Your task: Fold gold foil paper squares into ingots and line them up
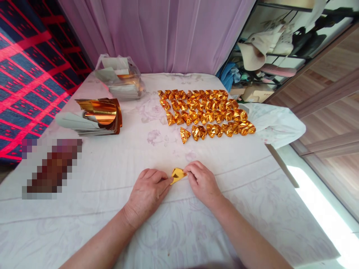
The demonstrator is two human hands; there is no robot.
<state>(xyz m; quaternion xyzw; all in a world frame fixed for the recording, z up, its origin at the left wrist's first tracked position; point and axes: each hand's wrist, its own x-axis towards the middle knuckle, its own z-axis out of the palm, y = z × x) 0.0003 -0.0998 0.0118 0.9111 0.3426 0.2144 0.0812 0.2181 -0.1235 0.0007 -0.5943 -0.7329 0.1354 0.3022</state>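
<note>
A small folded piece of gold foil paper (177, 174) lies between my hands, low over the patterned white cloth (117, 164). On its left end, the fingers of my left hand (150, 186) are closed in a pinch. My right hand (202, 182) pinches the opposite corner between thumb and fingertips. Beyond them stand rows of folded gold foil pieces (206, 116), crinkled and shiny. To the left, a bent stack of gold foil sheets (102, 116) with pale backs rests on the cloth.
A clear plastic bag (122, 76) of more sheets sits at the back left. A blurred-out object (54, 168) lies at the left edge. Purple curtains (157, 33) hang behind. Shelves with a cap (254, 50) and shoes stand at right, near a wooden cabinet (331, 74).
</note>
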